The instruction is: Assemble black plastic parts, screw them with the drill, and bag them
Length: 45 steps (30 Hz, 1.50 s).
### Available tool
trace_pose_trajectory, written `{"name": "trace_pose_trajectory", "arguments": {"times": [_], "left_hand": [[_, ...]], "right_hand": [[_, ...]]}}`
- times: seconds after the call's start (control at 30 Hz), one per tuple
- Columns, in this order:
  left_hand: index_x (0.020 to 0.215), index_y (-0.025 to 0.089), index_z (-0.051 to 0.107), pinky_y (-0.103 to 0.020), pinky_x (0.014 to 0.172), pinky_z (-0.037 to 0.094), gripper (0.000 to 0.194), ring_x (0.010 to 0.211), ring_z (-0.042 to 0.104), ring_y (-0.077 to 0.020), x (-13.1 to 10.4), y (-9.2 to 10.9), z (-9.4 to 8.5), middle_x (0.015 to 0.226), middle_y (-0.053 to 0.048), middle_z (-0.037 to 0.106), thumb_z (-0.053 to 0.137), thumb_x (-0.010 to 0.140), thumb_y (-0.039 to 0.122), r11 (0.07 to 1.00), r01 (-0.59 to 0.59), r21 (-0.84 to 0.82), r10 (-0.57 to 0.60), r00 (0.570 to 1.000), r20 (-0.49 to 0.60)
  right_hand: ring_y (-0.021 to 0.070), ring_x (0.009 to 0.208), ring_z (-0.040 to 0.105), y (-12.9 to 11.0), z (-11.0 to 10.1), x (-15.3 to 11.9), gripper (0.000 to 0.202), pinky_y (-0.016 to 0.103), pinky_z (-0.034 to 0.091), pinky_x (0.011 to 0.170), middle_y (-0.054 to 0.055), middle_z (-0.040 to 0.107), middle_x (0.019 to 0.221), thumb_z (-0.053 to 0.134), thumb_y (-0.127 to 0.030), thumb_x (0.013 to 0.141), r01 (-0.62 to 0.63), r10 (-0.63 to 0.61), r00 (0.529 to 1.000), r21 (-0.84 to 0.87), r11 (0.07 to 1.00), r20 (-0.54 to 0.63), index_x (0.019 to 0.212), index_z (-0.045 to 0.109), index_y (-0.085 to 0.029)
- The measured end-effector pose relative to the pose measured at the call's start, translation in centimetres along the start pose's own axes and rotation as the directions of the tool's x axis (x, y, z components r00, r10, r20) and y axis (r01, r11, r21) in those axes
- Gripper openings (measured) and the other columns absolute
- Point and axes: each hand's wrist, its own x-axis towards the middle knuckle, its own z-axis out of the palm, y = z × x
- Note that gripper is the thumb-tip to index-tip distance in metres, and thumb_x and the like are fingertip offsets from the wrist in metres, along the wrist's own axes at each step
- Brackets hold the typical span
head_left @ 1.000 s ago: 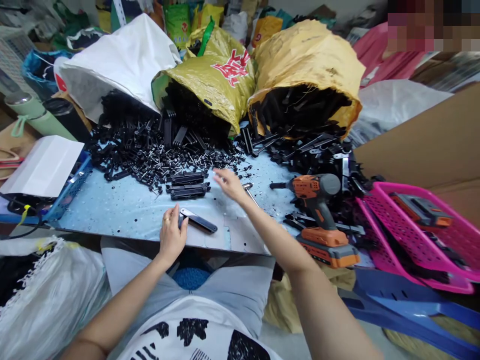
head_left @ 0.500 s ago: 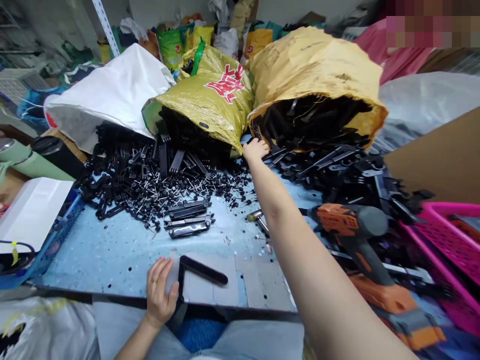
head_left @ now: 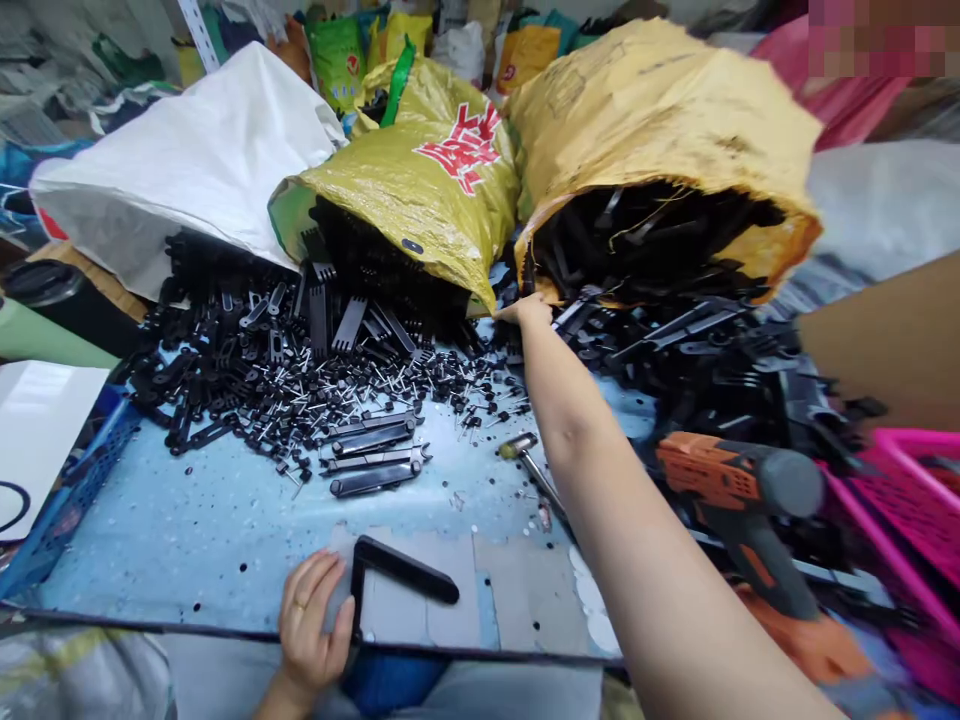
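Note:
Near the table's front edge, my left hand rests beside a black two-armed part, bent into a V. Its fingers are loosely curved, with the thumb apart and close to the part's upright arm. My right hand reaches far forward to the gap between the olive-yellow sack and the larger orange-yellow sack. Its fingertips are hidden among dark parts, so what they touch cannot be made out. Several black handle-like pieces lie in a row mid-table. A small hammer lies by my right forearm.
Loose black parts and small pins spill from the sacks, including a white sack. An orange and grey cordless drill stands right, by a pink basket. A blue basket sits left.
The view has shifted, so the table appears closer and lower. My right hand has turned at the gap between the sacks, its fingers now less visible. My left hand stays beside the black part.

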Motion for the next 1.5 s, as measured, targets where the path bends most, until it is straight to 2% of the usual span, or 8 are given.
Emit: {"name": "trace_pose_trajectory", "arguments": {"times": [0.37, 0.6, 0.9, 0.97, 1.1, 1.17, 1.37, 1.5], "left_hand": [[0.117, 0.019, 0.055, -0.044, 0.094, 0.042, 0.032, 0.107, 0.055, -0.0256, 1.3, 1.1, -0.5, 0.109, -0.012, 0.061, 0.054, 0.085, 0.017, 0.989, -0.093, 0.112, 0.087, 0.995, 0.053], [0.124, 0.021, 0.052, -0.044, 0.095, 0.037, 0.039, 0.103, 0.056, -0.0236, 5.4, 4.0, 0.5, 0.107, -0.010, 0.063, 0.042, 0.088, 0.011, 0.905, -0.415, 0.091, 0.270, 0.727, 0.631], [0.122, 0.016, 0.054, -0.034, 0.071, 0.042, 0.037, 0.086, 0.058, -0.0230, 2.9, 2.8, -0.2, 0.093, -0.010, 0.062, 0.039, 0.089, 0.010, 0.908, -0.312, 0.279, 0.088, 0.794, 0.601], [0.123, 0.016, 0.053, -0.034, 0.071, 0.042, 0.037, 0.086, 0.058, -0.0229, 2.7, 2.8, -0.3, 0.093, -0.010, 0.062, 0.039, 0.089, 0.011, 0.918, -0.296, 0.265, 0.093, 0.808, 0.582], [0.122, 0.016, 0.054, -0.033, 0.073, 0.042, 0.036, 0.086, 0.058, -0.0218, 3.1, 3.7, 0.6, 0.092, -0.010, 0.062, 0.039, 0.090, 0.011, 0.928, -0.274, 0.251, 0.097, 0.831, 0.547], [0.122, 0.016, 0.054, -0.033, 0.073, 0.042, 0.036, 0.087, 0.058, -0.0222, 3.4, 4.2, 1.0, 0.092, -0.011, 0.062, 0.039, 0.090, 0.011, 0.921, -0.289, 0.262, 0.100, 0.824, 0.558], [0.122, 0.016, 0.053, -0.035, 0.078, 0.044, 0.033, 0.091, 0.057, -0.0227, 3.3, 3.5, 0.5, 0.097, -0.011, 0.061, 0.044, 0.091, 0.020, 0.948, -0.199, 0.250, 0.026, 0.827, 0.561], [0.123, 0.017, 0.051, -0.035, 0.085, 0.045, 0.034, 0.098, 0.055, -0.0227, 3.8, 3.0, 0.4, 0.104, -0.011, 0.059, 0.047, 0.091, 0.028, 0.975, -0.172, 0.141, 0.050, 0.788, 0.614]], "right_hand": [[0.0316, 0.108, 0.057, 6.0, 0.3, -17.5, 0.072, 0.041, 0.045, 0.088, 0.025, 0.057, 0.117, 0.054, -0.053, 0.081, 0.216, -0.208, 0.969, -0.043, 0.976, 0.132, 0.131, 0.040, -0.003], [0.0306, 0.111, 0.053, 8.9, -4.0, -24.3, 0.039, 0.041, 0.039, 0.092, 0.024, 0.059, 0.115, 0.036, -0.031, 0.093, 0.400, -0.400, 0.916, -0.089, 0.912, 0.012, 0.112, 0.057, -0.005], [0.0218, 0.102, 0.054, 17.8, -2.1, -37.6, 0.038, 0.036, 0.044, 0.082, 0.012, 0.056, 0.123, 0.037, -0.009, 0.089, 0.995, -0.966, 0.087, -0.076, 0.070, 0.244, 0.118, 0.059, -0.020], [0.0217, 0.109, 0.052, 19.0, -1.0, -38.4, 0.041, 0.035, 0.043, 0.085, 0.010, 0.050, 0.132, 0.038, -0.009, 0.089, 0.992, -0.954, 0.123, -0.041, 0.116, 0.275, 0.124, 0.054, -0.024], [0.0252, 0.108, 0.054, 17.2, 0.8, -38.9, 0.044, 0.035, 0.045, 0.084, 0.016, 0.053, 0.125, 0.036, -0.033, 0.095, 0.809, -0.801, 0.588, -0.089, 0.582, 0.110, 0.135, 0.041, -0.018], [0.0286, 0.106, 0.055, 15.2, 1.5, -39.1, 0.043, 0.035, 0.046, 0.080, 0.018, 0.058, 0.113, 0.041, -0.042, 0.092, 0.709, -0.704, 0.704, -0.131, 0.693, 0.089, 0.122, 0.050, -0.014], [0.0245, 0.083, 0.062, 14.6, 0.9, -39.5, 0.028, 0.030, 0.041, 0.065, 0.011, 0.065, 0.093, 0.042, -0.037, 0.093, 0.727, -0.701, 0.680, -0.079, 0.682, 0.212, 0.111, 0.048, -0.015], [0.0217, 0.083, 0.061, 17.2, -0.6, -40.1, 0.034, 0.027, 0.038, 0.066, 0.009, 0.064, 0.092, 0.041, -0.050, 0.092, 0.910, -0.873, 0.391, 0.019, 0.415, 0.292, 0.099, 0.052, -0.019]]}}
